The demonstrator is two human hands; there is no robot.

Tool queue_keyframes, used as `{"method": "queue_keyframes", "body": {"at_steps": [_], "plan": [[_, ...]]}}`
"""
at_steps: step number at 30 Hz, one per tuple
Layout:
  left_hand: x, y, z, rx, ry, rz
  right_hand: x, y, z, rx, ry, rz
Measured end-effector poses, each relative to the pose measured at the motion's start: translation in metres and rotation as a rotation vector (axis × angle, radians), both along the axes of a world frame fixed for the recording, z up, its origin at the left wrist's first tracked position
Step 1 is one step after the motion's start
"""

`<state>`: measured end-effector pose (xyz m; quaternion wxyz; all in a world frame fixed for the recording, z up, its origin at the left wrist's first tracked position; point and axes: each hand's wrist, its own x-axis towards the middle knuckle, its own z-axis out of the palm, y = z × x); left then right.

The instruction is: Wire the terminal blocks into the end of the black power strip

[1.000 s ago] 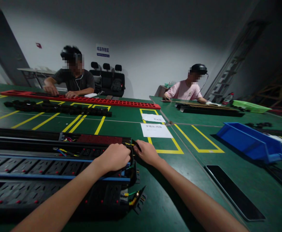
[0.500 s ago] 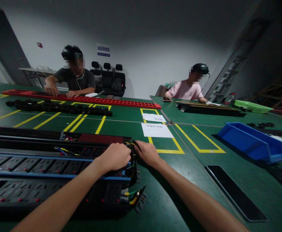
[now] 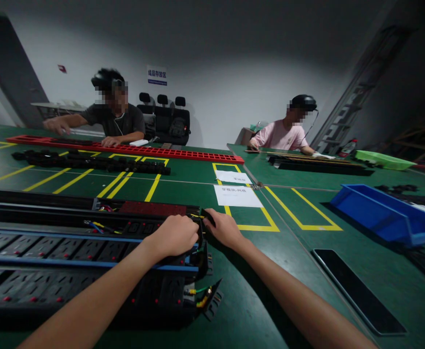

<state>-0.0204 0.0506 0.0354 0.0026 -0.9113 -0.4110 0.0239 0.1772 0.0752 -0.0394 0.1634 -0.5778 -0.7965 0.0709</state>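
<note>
Several long black socket strips (image 3: 85, 250) with blue edges and red dots lie side by side at the lower left. My left hand (image 3: 176, 235) is closed over the right end of the upper strips; what its fingers grip is hidden. Just right of it, my right hand (image 3: 224, 228) pinches a small black end piece (image 3: 208, 216) beside a yellow wire. Below, a loose black end cap (image 3: 212, 301) hangs at the nearest strip's end with yellow-green wires (image 3: 198, 292). Coloured wires (image 3: 101, 227) also stick out left of my left hand.
Across the table are a red grid rail (image 3: 183, 152), black parts (image 3: 89, 161) and two people working. Paper sheets (image 3: 238, 197) lie mid-table. On the right are a blue bin (image 3: 383, 213), a dark flat slab (image 3: 358, 291) and a green tray (image 3: 383, 160).
The left person's arm has reached outward to the left, off the red rail. My hands have hardly moved; the view has shifted slightly.
</note>
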Motion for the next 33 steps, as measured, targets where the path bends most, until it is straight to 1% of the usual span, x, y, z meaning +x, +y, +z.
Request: {"method": "queue_keyframes", "body": {"at_steps": [7,10,13,15,18,19,21,24,26,29,33], "plan": [[-0.001,-0.001,0.002,-0.001,0.009,0.005,0.005,0.003,0.002,-0.013,0.049,0.044],[0.000,-0.001,0.002,0.001,0.024,0.007,0.010,0.005,0.005,-0.005,0.085,0.073],[0.000,-0.002,0.003,-0.003,0.025,0.012,0.017,0.009,0.009,0.015,0.148,0.069],[0.000,-0.002,0.003,-0.003,0.019,0.013,0.021,0.011,0.014,0.046,0.197,0.043],[-0.001,-0.002,0.003,-0.004,0.010,0.007,0.021,0.009,0.027,0.093,0.253,0.019],[-0.001,-0.001,0.002,-0.005,0.006,0.006,0.019,0.006,0.033,0.105,0.270,0.024],[-0.001,0.000,0.001,-0.006,-0.001,0.007,0.012,-0.002,0.043,0.109,0.301,0.089],[-0.001,0.001,-0.001,-0.006,0.005,0.015,-0.003,-0.016,0.055,0.020,0.227,0.255],[-0.001,0.002,-0.002,-0.011,0.010,0.023,-0.010,-0.022,0.059,-0.002,0.151,0.306],[-0.001,0.002,0.000,-0.014,0.010,0.028,-0.010,-0.023,0.062,-0.033,0.093,0.308],[-0.002,0.002,0.001,0.003,0.035,0.030,-0.001,-0.018,0.064,-0.064,0.094,0.304]]}}
